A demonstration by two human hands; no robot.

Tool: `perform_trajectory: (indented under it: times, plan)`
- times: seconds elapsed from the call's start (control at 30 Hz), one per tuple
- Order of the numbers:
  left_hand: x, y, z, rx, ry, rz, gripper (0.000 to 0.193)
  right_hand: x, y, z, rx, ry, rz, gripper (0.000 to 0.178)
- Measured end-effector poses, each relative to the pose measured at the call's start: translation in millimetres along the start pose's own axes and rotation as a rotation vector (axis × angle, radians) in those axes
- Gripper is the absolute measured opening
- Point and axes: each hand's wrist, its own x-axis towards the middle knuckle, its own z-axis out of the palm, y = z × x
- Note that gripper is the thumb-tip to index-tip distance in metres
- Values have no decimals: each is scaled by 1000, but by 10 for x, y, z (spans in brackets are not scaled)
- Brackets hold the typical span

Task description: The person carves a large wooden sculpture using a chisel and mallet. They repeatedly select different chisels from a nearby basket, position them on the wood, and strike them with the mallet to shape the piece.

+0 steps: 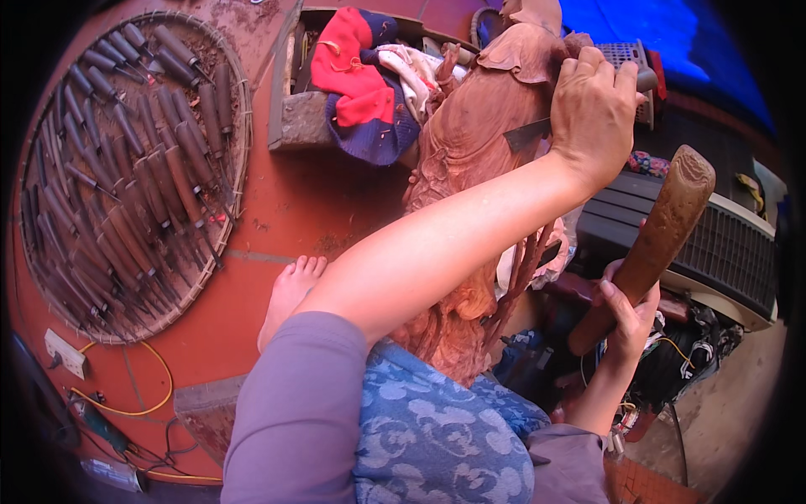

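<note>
A reddish wooden carved figure (470, 139) with draped folds stretches from my lap toward the far side. My left hand (594, 113) is closed around a chisel above the upper part of the figure. The chisel's dark flat blade (527, 135) points left against the wood, and its handle end (645, 80) pokes out right of my fist; the rest is hidden by my hand. On the right, my right hand (630, 315) grips a long, worn wooden mallet (651, 239), club-shaped and tilted upward, held apart from the chisel.
A round woven tray (245, 160) at left holds many chisels. Red and navy cloth (361, 109) drapes over a wooden box (306, 122) beside the figure. A dark-grilled appliance (726, 260) stands right. A power strip (65, 353) and yellow cable lie on the tiled floor (197, 332).
</note>
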Motion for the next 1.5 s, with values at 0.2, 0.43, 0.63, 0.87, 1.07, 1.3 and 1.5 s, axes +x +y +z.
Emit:
perform_trajectory:
  times: [0.2, 0.43, 0.63, 0.87, 1.07, 1.3, 1.5]
  plan:
    - [-38, -3, 0, 52, 8, 39, 18, 132, -62, -98, -72, -5, -45, 42]
    - [-153, 17, -9, 125, -72, 62, 18, 338, -232, -147, -137, 22, -159, 40]
    - [-165, 27, 8, 121, -43, 52, 20, 446, -340, -158, -190, -2, -180, 40]
    - [-171, 20, 8, 109, -60, 22, 20, 688, -464, -185, -309, 81, -192, 47]
    - [-176, 37, -13, 92, -59, 38, 20, 838, -317, -464, -499, 97, -156, 71]
    - [-221, 33, -40, 104, -84, 44, 19, 863, -237, -512, -501, 66, -105, 72]
    - [-215, 21, -52, 75, -57, 47, 19, 855, -236, -522, -477, 36, -103, 68]
